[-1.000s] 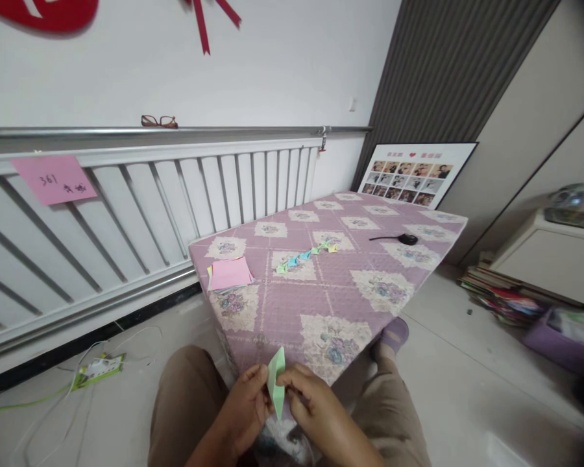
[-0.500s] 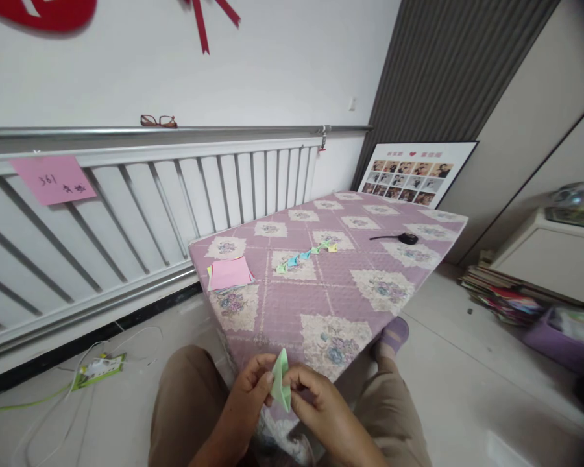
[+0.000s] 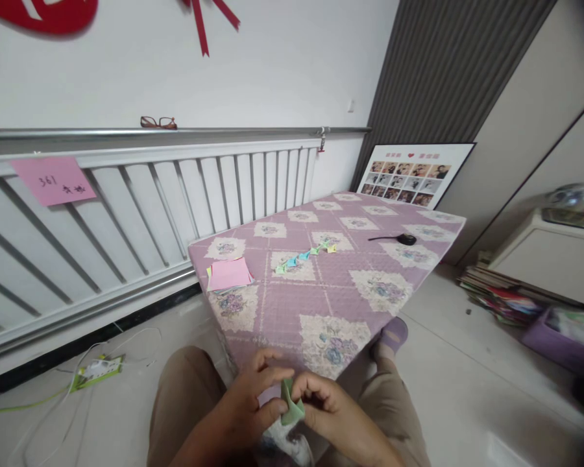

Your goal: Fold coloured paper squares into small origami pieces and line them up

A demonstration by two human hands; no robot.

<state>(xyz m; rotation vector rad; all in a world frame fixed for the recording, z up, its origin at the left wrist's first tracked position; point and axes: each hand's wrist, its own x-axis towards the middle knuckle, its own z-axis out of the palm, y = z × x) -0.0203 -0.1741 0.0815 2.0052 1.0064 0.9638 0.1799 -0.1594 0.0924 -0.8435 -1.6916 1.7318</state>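
Observation:
A folded piece of light green paper (image 3: 292,410) is held between my two hands, low over the near end of the table. My left hand (image 3: 255,399) pinches its left side with the thumb, the other fingers partly raised. My right hand (image 3: 326,405) grips the right edge with thumb and fingertips. Farther up the table lies a row of several small folded papers (image 3: 304,256) in green, blue and yellow. Left of that row sits a stack of square paper sheets (image 3: 230,274), pink on top.
A purple floral cloth covers the table (image 3: 282,318). A black object with a thin strap (image 3: 406,239) lies toward its right side. The white radiator (image 3: 214,188) runs along the left, with eyeglasses (image 3: 158,122) on the pipe above. A power strip (image 3: 98,371) rests on the floor at left.
The green paper has come slightly lower and turned, its folds now more bunched. My left hand has shifted its hold, with its fingers lifted over the paper. The other things stay put.

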